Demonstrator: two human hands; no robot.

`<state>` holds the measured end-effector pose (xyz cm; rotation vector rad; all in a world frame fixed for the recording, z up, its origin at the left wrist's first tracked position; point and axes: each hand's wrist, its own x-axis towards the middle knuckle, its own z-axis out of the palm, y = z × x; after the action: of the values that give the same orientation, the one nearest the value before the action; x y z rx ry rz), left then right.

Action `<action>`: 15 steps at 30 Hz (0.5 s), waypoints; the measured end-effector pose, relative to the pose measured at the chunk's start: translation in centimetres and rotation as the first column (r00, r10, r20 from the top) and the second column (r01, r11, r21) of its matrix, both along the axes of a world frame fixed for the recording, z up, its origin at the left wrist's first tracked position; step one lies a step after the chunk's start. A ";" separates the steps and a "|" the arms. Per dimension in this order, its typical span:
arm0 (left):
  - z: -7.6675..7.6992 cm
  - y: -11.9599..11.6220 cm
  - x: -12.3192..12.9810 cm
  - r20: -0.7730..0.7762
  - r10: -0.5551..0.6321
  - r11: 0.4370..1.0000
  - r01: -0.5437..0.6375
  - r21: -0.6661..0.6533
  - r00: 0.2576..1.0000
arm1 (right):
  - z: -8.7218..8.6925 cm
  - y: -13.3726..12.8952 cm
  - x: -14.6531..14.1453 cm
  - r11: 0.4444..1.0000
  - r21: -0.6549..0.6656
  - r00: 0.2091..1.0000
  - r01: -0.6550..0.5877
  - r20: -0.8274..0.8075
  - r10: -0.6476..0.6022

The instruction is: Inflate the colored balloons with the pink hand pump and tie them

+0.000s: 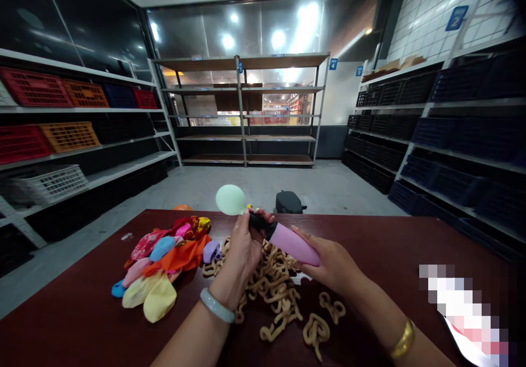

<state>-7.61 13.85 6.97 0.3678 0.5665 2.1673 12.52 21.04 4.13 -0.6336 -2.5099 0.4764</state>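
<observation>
- pink-and-black bottle-shaped plastic pump (295, 244): smooth, with a matt body
- round pale-green rubber balloon (230, 200): smooth, faintly glossy
- heap of limp, many-coloured balloons (181, 256): creased, mostly matt
- twisted tan looped strands (271, 289): dull, without shine
- wide dark red-brown table (82, 323): smooth wood-look top, softly glossy
- pale round bangle (216, 308): smooth, glassy shine
- broad gold-coloured metal cuff (402, 338): polished
- red latticed crate (33, 86): hard plastic
- white square-tiled wall (423, 19): glossy
- squat dark bag (289, 201): perhaps matt cloth, too dim to be sure
</observation>
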 end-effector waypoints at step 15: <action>0.9 -0.8 -3.6 0.063 -0.045 0.997 0.041 0.070 0.997 | 0.4 -0.2 -0.1 0.879 -0.426 0.973 -0.213 -0.178 0.149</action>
<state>-11.18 13.08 7.83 0.3428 0.4446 2.1530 12.38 20.87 4.53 -0.5035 -2.3459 1.1474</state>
